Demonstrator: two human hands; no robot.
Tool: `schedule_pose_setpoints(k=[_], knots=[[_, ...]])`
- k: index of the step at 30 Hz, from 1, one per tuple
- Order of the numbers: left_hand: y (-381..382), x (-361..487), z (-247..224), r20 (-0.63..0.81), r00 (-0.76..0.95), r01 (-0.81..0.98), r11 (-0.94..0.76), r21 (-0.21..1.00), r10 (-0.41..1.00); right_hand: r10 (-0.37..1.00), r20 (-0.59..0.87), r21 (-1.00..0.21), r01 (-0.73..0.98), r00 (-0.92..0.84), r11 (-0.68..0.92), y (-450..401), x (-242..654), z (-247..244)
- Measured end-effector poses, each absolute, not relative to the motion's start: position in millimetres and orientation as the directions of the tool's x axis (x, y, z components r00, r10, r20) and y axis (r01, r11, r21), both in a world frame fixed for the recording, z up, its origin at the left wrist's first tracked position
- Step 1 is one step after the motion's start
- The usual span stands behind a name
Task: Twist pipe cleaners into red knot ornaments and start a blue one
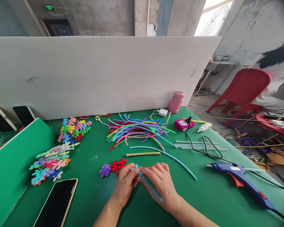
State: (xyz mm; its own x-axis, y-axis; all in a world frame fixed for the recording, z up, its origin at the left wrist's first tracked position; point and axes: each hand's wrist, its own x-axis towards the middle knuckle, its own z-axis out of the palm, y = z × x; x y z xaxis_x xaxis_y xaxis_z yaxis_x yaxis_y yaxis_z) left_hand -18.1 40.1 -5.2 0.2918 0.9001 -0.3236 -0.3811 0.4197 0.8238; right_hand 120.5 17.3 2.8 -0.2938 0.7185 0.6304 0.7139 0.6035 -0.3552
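Observation:
Between my two hands is a light blue pipe cleaner (151,187), bent at its upper end. My left hand (126,181) pinches it near the bend. The fingers of my right hand (159,183) close on it just beside, and its loose end runs down across that hand. Just beyond my left hand lie a purple flower (105,170) and red flower shapes (118,164), partly covered by my fingers. A wooden stick (143,154) and another light blue pipe cleaner (177,158) rest farther forward.
A pile of colourful pipe cleaners (137,127) lies at the back. Finished-looking flower shapes (52,162) sit left, above a phone (56,201). On the right are a blue glue gun (239,178), its black cable and clear glue sticks (198,145). A white board (104,75) stands behind.

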Motion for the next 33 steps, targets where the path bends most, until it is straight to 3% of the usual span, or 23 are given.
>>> schedule_pose_setpoints(k=[12, 16, 20, 23, 28, 33], knots=[[41.4, -22.9, -8.2, -0.205, 0.445, -0.14, 0.294, 0.945, 0.872, 0.731, 0.583, -0.415, 0.644, -0.353, 0.642, 18.9, 121.7, -5.4], [40.2, -22.4, -7.9, -0.193, 0.442, -0.095, 0.26, 0.961, 0.876, 0.767, 0.572, -0.588, 0.508, -0.289, 0.63, 16.2, 120.8, -8.2], [39.0, -20.8, -5.7, -0.188, 0.406, -0.03, 0.219, 0.975, 0.894, 0.911, 0.366, -0.882, 0.241, -0.191, 0.405, 14.5, 119.0, -8.9], [37.5, -18.4, -3.2, -0.146, 0.398, 0.045, 0.14, 0.989, 0.906, 0.975, 0.15, -0.989, -0.016, -0.166, 0.149, 16.2, 116.9, -6.8], [32.9, -12.4, 3.7, -0.022, 0.369, 0.157, -0.039, 0.987, 0.929, 0.984, -0.115, -0.918, -0.363, -0.138, -0.158, 23.0, 115.8, -3.4], [28.0, -8.1, 6.6, 0.17, 0.378, 0.251, -0.278, 0.927, 0.91, 0.946, -0.242, -0.797, -0.513, -0.214, -0.32, 26.9, 119.1, 0.0]])
